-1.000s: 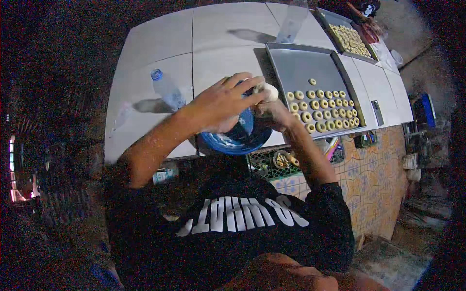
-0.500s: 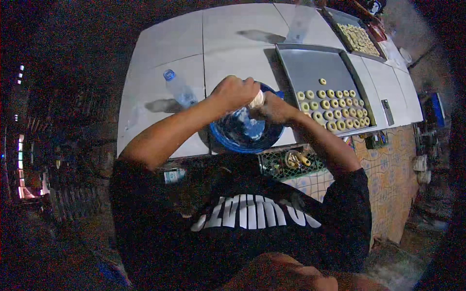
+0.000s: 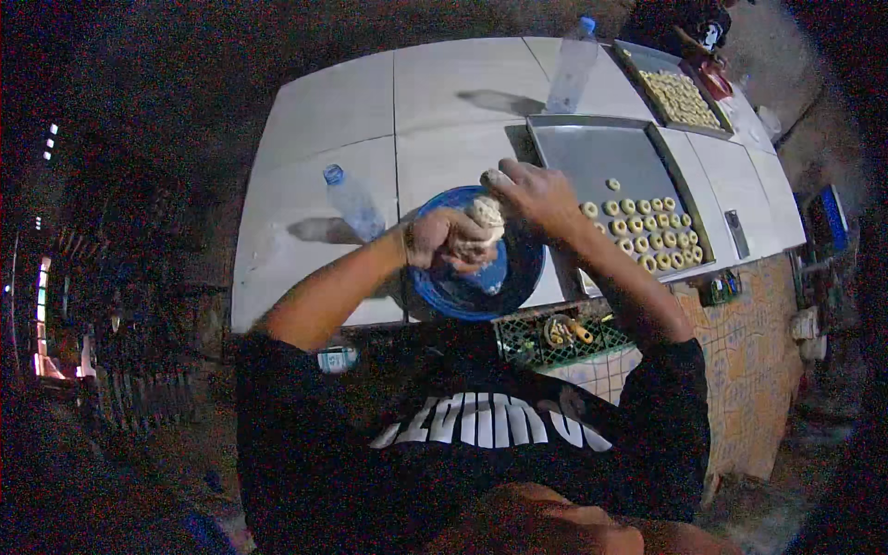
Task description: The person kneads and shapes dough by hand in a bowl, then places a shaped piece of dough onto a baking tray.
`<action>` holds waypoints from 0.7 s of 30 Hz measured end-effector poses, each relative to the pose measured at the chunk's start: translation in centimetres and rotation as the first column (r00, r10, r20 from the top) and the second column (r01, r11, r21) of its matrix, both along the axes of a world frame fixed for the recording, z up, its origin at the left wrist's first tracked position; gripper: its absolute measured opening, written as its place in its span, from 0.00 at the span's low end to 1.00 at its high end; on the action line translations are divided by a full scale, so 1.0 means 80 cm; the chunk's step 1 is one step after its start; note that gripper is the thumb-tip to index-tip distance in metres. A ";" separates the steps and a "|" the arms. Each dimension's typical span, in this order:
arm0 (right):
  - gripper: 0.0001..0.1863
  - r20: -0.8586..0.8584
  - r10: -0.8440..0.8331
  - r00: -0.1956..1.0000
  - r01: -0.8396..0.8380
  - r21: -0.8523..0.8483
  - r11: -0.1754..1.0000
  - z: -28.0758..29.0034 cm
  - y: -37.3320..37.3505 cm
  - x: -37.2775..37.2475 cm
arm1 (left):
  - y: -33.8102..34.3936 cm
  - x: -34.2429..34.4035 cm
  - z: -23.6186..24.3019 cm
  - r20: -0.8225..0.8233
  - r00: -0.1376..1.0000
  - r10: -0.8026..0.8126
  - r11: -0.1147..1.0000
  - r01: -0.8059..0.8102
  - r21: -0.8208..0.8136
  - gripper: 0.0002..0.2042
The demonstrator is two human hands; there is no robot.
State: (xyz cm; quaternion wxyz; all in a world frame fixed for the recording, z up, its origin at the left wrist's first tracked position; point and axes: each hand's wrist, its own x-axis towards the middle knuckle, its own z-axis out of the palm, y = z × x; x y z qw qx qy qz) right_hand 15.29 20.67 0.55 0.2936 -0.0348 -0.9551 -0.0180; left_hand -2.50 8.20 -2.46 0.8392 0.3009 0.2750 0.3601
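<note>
My left hand (image 3: 442, 240) is closed around a lump of pale dough (image 3: 487, 218), which bulges out above the fist. Just up and to the right, my right hand (image 3: 544, 196) pinches a small piece of dough (image 3: 496, 181) at its fingertips, apart from the lump. Both hands are over a round blue basin (image 3: 529, 289) with white smears inside. To the right lies a shallow metal tray (image 3: 601, 153), its near part lined with rows of small dough rings (image 3: 649, 224). One ring sits alone, farther up the tray.
Left of the basin stands a clear plastic bottle (image 3: 353, 203); another bottle (image 3: 573, 67) is beyond the tray. A second tray (image 3: 683, 97) of rings lies far right, near another person (image 3: 694, 28). Below the white-tiled table (image 3: 324, 111) is a green crate (image 3: 527, 350) holding small items.
My hands were together on the dough; now the right has drawn away with a small piece while the left keeps the lump. The whole scene sits slightly lower in view.
</note>
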 end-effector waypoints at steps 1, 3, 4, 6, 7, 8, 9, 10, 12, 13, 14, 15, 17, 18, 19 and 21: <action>0.15 -0.105 0.014 0.994 -0.011 0.031 0.999 0.008 -0.008 0.001 | -0.007 0.008 0.002 0.241 0.970 -0.041 0.999 0.036 0.026 0.10; 0.16 -0.116 0.024 0.993 -0.029 -0.041 0.999 0.010 -0.006 0.002 | -0.018 0.018 0.022 0.142 0.989 0.032 0.999 -0.035 0.024 0.14; 0.17 -0.124 0.002 0.992 -0.015 -0.103 0.995 0.009 -0.007 0.004 | -0.021 0.024 0.029 -0.001 0.991 0.136 0.988 -0.135 0.080 0.15; 0.20 -0.158 -0.053 0.986 0.024 -0.183 0.983 0.002 -0.009 0.010 | -0.018 0.006 0.025 -0.023 0.989 0.146 0.976 -0.140 0.167 0.26; 0.23 -0.181 -0.111 0.977 0.060 -0.263 0.963 0.001 -0.010 0.013 | -0.022 -0.003 0.026 -0.017 0.991 0.134 0.973 -0.128 0.190 0.29; 0.37 0.062 -0.108 0.992 0.125 -0.506 0.853 0.006 -0.005 0.018 | -0.028 -0.011 0.027 -0.010 0.992 0.122 0.970 -0.117 0.213 0.32; 0.42 -0.012 -0.046 0.999 0.032 -0.553 0.832 0.010 -0.004 0.028 | -0.028 -0.011 0.034 0.010 0.989 0.145 0.964 -0.144 0.222 0.32; 0.46 -0.088 0.012 0.996 -0.062 -0.592 0.804 0.011 -0.002 0.039 | -0.031 -0.013 0.042 0.009 0.990 0.139 0.966 -0.138 0.220 0.32; 0.47 -0.110 0.039 0.993 -0.100 -0.623 0.776 0.014 0.005 0.053 | -0.038 -0.015 0.065 -0.166 0.920 0.354 0.894 -0.281 0.349 0.31; 0.48 -0.132 0.072 0.989 -0.141 -0.650 0.746 0.015 0.008 0.058 | -0.034 -0.017 0.068 -0.190 0.927 0.324 0.897 -0.237 0.373 0.30; 0.48 -0.133 0.069 0.989 -0.140 -0.651 0.746 0.012 0.010 0.062 | -0.034 -0.012 0.070 -0.192 0.928 0.321 0.898 -0.234 0.373 0.30; 0.48 -0.142 0.097 0.985 -0.169 -0.698 0.696 0.007 0.012 0.064 | -0.035 -0.005 0.073 -0.328 0.864 0.381 0.867 -0.212 0.450 0.29; 0.41 -0.132 0.046 0.990 -0.128 -0.726 0.676 0.004 0.010 0.066 | -0.036 0.018 0.074 -0.525 0.632 0.570 0.718 -0.072 0.692 0.31; 0.41 -0.129 0.053 0.990 -0.131 -0.724 0.677 0.011 0.001 0.063 | -0.042 0.031 0.077 -0.522 0.630 0.575 0.716 -0.079 0.694 0.31; 0.39 -0.055 0.020 0.998 -0.055 -0.764 0.643 0.022 -0.005 0.068 | -0.043 0.048 0.079 -0.488 0.328 0.809 0.501 0.050 0.864 0.32; 0.31 -0.172 0.053 0.984 -0.175 -0.839 0.515 0.003 0.000 0.068 | -0.046 0.067 0.074 -0.255 -0.089 0.963 0.267 0.455 0.850 0.39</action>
